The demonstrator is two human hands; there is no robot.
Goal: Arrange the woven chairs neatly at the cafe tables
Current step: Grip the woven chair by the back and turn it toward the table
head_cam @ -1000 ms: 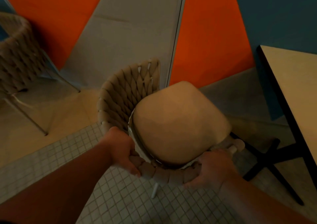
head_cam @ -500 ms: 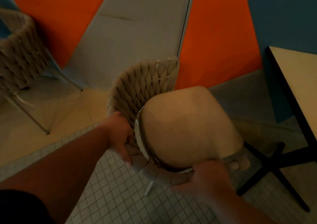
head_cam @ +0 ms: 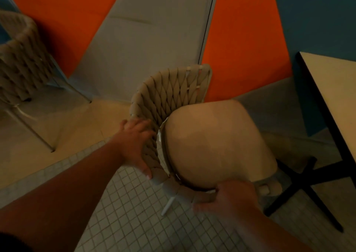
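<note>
A beige woven chair (head_cam: 173, 89) with a padded tan seat cushion (head_cam: 213, 141) stands in front of me, its open front turned toward the cafe table (head_cam: 335, 89) on the right. My left hand (head_cam: 134, 141) lies on the outside of the woven back's rim, fingers spread over the weave. My right hand (head_cam: 231, 199) grips the rim on the near side, just below the cushion. A white chair leg (head_cam: 168, 206) shows under the rim. A second woven chair (head_cam: 21, 66) stands at the far left.
The table's black cross base (head_cam: 300, 184) spreads on the floor right beside the held chair. Orange, grey and blue wall panels (head_cam: 240, 39) close off the far side. Small square tiles (head_cam: 138, 213) cover the floor near me, plain flooring farther back.
The chair has shifted to the right, toward the table, and turned a little. My left hand slid up along the woven back; my right hand keeps its hold on the rim.
</note>
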